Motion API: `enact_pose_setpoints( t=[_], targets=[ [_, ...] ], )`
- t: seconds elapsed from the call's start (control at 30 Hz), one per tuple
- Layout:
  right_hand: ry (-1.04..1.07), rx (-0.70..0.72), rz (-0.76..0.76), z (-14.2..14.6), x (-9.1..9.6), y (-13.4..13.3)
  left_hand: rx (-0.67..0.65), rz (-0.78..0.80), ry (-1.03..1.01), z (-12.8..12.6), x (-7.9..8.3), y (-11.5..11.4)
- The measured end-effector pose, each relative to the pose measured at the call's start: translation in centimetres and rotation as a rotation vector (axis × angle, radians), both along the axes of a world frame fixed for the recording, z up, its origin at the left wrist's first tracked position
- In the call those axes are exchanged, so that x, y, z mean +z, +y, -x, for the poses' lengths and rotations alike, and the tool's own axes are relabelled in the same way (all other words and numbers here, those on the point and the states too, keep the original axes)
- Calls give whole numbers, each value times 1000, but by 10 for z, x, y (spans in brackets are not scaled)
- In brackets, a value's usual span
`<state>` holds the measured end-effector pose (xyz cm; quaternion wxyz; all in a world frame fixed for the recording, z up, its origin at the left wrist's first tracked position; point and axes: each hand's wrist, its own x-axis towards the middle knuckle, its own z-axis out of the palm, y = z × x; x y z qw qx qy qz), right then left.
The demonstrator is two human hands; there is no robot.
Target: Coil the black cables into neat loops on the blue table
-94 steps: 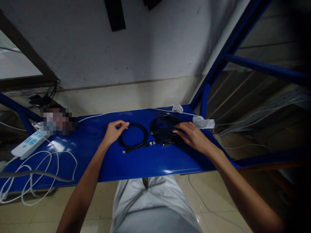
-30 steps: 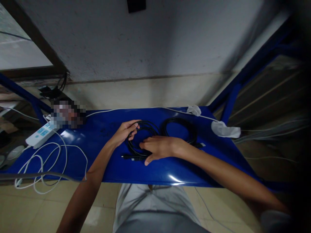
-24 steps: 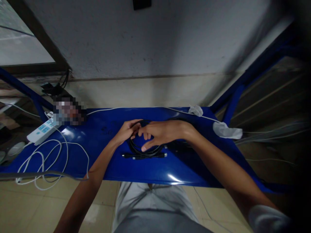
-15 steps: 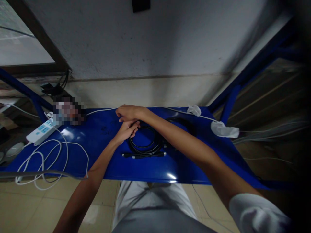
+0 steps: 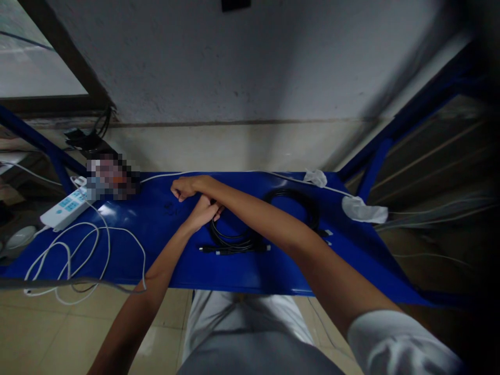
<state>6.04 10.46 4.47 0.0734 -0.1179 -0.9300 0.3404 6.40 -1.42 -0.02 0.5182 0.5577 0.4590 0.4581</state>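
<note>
A coiled black cable (image 5: 234, 240) lies on the blue metal shelf (image 5: 164, 245), its two plugs side by side at the front. My left hand (image 5: 203, 211) is closed on the coil's left rim. My right arm crosses over that coil, and my right hand (image 5: 183, 186) rests just beyond my left hand with its fingers curled down onto the shelf; what they hold, if anything, is hidden. A second black cable coil (image 5: 299, 204) lies to the right, partly behind my right forearm.
A white power strip (image 5: 64, 207) and loops of white cord (image 5: 78, 250) lie at the shelf's left end beside a blurred-out object (image 5: 111, 177). Crumpled white wrappers (image 5: 363, 209) sit at the right end. Blue frame posts (image 5: 371, 161) rise at the right. A wall stands behind.
My right hand has left the black coil and swung left across my left hand, curling its fingers on the shelf. My left hand has stayed on the coil's rim.
</note>
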Motion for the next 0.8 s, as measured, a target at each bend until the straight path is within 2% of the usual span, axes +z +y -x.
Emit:
enact_pose_setpoints(
  t=[0.1, 0.2, 0.3, 0.4, 0.5, 0.63, 0.8],
  targets=[
    [-112, -25, 2, -2, 3, 1, -21, -8, 3, 3, -3, 3],
    [-111, -29, 11, -15, 13, 1, -64, 4, 20, 4, -4, 4],
    [5, -50, -32, -40, 23, 0, -76, 21, 25, 4, 0, 4],
    [204, -166, -73, -77, 26, -6, -52, 32, 38, 3, 4, 2],
    [329, -317, -54, -119, 19, -13, -26, 17, 55, 4, 4, 2],
    [353, -424, -66, -164, 1, -22, -7, -44, 92, 5, 0, 4],
    [334, -461, 9, -181, -14, -22, -2, -91, 163, 6, 1, 3]
  ],
)
